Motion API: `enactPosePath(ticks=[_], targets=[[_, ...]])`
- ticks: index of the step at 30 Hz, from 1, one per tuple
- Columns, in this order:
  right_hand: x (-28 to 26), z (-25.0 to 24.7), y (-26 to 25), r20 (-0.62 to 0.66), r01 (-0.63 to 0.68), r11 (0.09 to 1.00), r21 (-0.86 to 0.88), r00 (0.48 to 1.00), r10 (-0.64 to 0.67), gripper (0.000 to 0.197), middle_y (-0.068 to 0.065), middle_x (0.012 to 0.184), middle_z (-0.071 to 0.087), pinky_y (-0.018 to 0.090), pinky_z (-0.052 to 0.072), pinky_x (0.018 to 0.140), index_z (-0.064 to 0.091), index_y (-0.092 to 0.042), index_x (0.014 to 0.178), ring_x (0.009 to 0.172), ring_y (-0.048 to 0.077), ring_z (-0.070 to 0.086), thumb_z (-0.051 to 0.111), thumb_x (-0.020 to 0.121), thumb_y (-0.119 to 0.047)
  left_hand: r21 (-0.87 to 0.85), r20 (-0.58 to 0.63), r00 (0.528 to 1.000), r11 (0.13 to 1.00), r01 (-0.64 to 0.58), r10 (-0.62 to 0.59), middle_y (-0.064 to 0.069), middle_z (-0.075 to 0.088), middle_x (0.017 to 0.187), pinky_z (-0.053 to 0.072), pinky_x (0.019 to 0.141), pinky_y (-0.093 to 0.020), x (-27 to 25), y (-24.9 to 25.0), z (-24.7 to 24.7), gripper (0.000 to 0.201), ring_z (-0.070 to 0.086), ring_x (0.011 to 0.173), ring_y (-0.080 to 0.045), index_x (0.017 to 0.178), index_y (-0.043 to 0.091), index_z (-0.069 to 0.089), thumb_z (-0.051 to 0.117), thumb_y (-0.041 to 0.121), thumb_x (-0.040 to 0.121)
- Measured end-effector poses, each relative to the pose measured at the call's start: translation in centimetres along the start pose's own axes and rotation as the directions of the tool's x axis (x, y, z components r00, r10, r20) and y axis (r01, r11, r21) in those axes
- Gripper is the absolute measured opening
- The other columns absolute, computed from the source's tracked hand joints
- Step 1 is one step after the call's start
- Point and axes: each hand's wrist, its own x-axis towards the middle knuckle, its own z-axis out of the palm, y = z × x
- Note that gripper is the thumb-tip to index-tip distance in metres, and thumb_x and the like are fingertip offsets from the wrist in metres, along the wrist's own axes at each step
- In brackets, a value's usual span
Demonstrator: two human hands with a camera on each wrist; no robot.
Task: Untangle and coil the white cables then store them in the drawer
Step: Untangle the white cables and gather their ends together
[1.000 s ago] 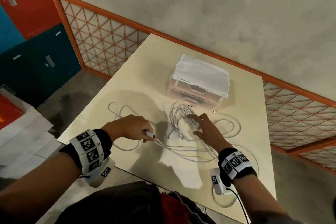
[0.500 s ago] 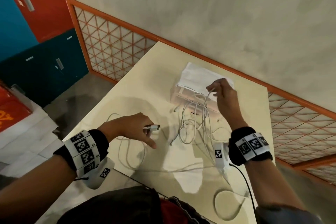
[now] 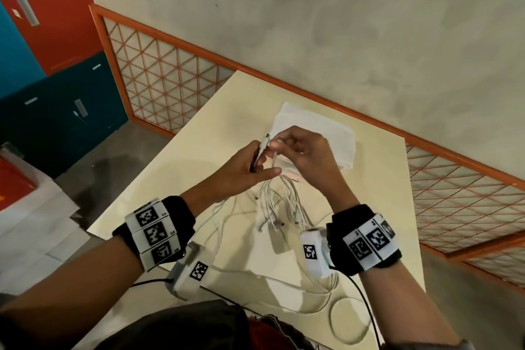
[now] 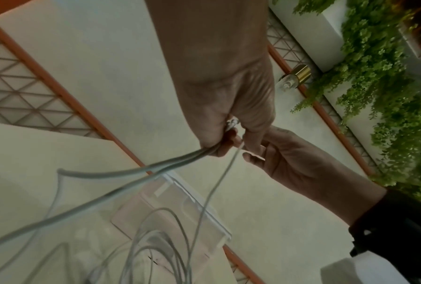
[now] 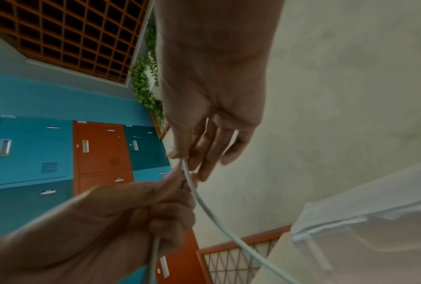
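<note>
Above the drawer box [image 3: 336, 133], the left hand [image 3: 247, 170] grips a cable end [image 3: 262, 148]; the right hand [image 3: 305, 156] pinches a strand [image 5: 211, 209]. Feeding that strand slowly should free the tangle [image 3: 279, 207] without tightening knots.

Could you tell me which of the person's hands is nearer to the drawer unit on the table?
Right. The right hand is raised directly in front of the drawer unit, overlapping it in the head view; the left hand sits beside it, farther toward the table's near edge.
</note>
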Motion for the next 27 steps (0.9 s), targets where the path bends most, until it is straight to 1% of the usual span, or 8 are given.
enactPosePath(ticks=[4, 7, 10, 13, 16, 21, 23, 27], targets=[[-0.2, 0.8, -0.3, -0.061, 0.006, 1.0, 0.011, 0.998, -0.005, 0.014, -0.002, 0.064, 0.068, 0.02, 0.046, 0.062, 0.062, -0.014, 0.086, 0.061, 0.012, 0.065, 0.074, 0.08, -0.019, 0.13, -0.058, 0.998, 0.991, -0.011, 0.019, 0.003, 0.042, 0.074, 0.034, 0.065, -0.024, 0.3, -0.2, 0.6, 0.016, 0.039, 0.065, -0.007, 0.088, 0.008, 0.05, 0.054, 0.022, 0.095], [-0.6, 1.1, 0.1, -0.079, 0.004, 0.991, 0.137, 0.997, 0.007, 0.019, 0.006, 0.081, 0.068, 0.034, 0.052, 0.071, 0.05, -0.013, 0.096, 0.075, 0.022, 0.069, 0.063, 0.089, -0.025, 0.188, -0.097, 0.995, 0.982, -0.015, 0.034, -0.001, 0.054, 0.081, 0.04, 0.07, -0.026, 0.4, -0.2, 0.5, 0.02, 0.047, 0.066, -0.001, 0.085, 0.017, 0.053, 0.042, 0.027, 0.1], [-1.9, 2.5, 2.6, 0.139, -0.138, 0.973, 0.184, 0.984, 0.113, 0.017, 0.003, 0.099, 0.063, 0.032, 0.053, 0.083, 0.043, -0.013, 0.107, 0.091, 0.015, 0.066, 0.042, 0.099, -0.028, 0.138, -0.184, 0.982, 0.99, -0.013, 0.039, -0.012, 0.051, 0.096, 0.042, 0.083, -0.027, 0.3, 0.4, 0.3, 0.024, 0.049, 0.08, -0.009, 0.079, 0.029, 0.046, 0.037, 0.028, 0.101], [-3.8, 3.9, 7.2, 0.405, -0.21, 0.978, 0.01, 0.895, 0.188, 0.011, -0.004, 0.085, 0.065, 0.027, 0.051, 0.078, 0.055, -0.021, 0.095, 0.078, 0.007, 0.063, 0.046, 0.097, -0.016, 0.149, -0.245, 0.963, 0.986, -0.077, 0.112, -0.009, 0.038, 0.1, 0.037, 0.093, -0.024, 0.4, 1.1, -0.1, 0.026, 0.047, 0.088, -0.009, 0.079, 0.03, 0.043, 0.033, 0.023, 0.102], [-5.5, 2.8, 11.2, 0.463, -0.246, 0.924, -0.291, 0.809, 0.361, 0.022, -0.004, 0.077, 0.063, 0.019, 0.041, 0.071, 0.06, -0.012, 0.092, 0.068, -0.002, 0.059, 0.04, 0.1, -0.016, -0.045, -0.309, 0.944, 0.99, -0.136, 0.116, -0.005, 0.043, 0.092, 0.05, 0.084, -0.023, 0.4, 2.0, -1.0, 0.026, 0.061, 0.08, -0.005, 0.082, 0.022, 0.043, 0.029, 0.02, 0.103], [-8.6, -0.9, 15.6, 0.405, -0.22, 0.695, -0.685, 0.678, 0.614, 0.025, -0.003, 0.102, 0.066, 0.037, 0.035, 0.099, 0.059, -0.016, 0.102, 0.109, 0.022, 0.058, 0.034, 0.101, -0.021, -0.098, -0.46, 0.867, 0.959, -0.264, 0.192, 0.002, 0.03, 0.064, 0.05, 0.06, -0.029, -0.1, 3.1, -3.1, 0.028, 0.036, 0.051, -0.005, 0.079, 0.017, 0.037, 0.025, 0.02, 0.104], [-9.0, -1.6, 15.6, 0.348, -0.227, 0.655, -0.721, 0.699, 0.625, 0.029, -0.019, 0.083, 0.061, 0.041, 0.031, 0.099, 0.052, -0.031, 0.082, 0.108, 0.019, 0.06, 0.034, 0.1, -0.019, -0.054, -0.472, 0.863, 0.971, -0.235, 0.182, 0.007, 0.031, 0.062, 0.041, 0.056, -0.031, -0.1, 2.7, -3.6, 0.028, 0.032, 0.05, -0.003, 0.078, 0.02, 0.037, 0.027, 0.024, 0.104], [-7.4, -2.2, 13.9, 0.214, -0.258, 0.725, -0.639, 0.846, 0.489, 0.028, -0.01, 0.075, 0.072, 0.041, 0.037, 0.097, 0.052, -0.038, 0.068, 0.092, 0.016, 0.068, 0.052, 0.094, -0.026, 0.329, -0.291, 0.94, 0.941, -0.076, 0.178, 0.006, 0.044, 0.057, 0.036, 0.051, -0.027, -0.2, 0.5, -2.8, 0.018, 0.04, 0.046, -0.01, 0.087, 0.021, 0.044, 0.038, 0.03, 0.101]])
